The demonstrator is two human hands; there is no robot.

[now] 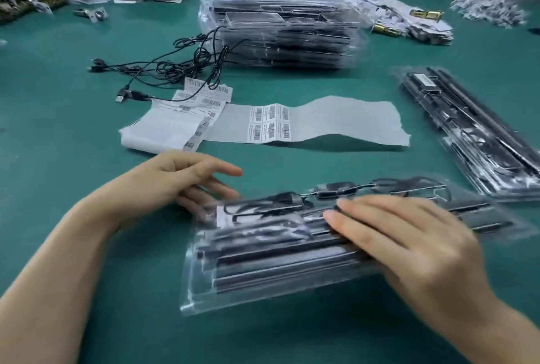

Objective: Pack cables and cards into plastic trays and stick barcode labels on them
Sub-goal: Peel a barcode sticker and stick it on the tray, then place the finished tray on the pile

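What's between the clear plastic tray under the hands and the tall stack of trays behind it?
Head view: a pale paper backing strip carrying white barcode labels lies there, on the green table.

In front of me a clear plastic tray (263, 261) of black bars and a cable lies on the green bench (87, 159). My right hand (409, 235) rests flat on it, fingers straight. My left hand (187, 179) touches its left end, fingers relaxed. Behind lie a strip of barcode labels (268, 124), loose cables (175, 65) and a stack of trays (280, 33). Another packed tray (473, 132) lies to the right.
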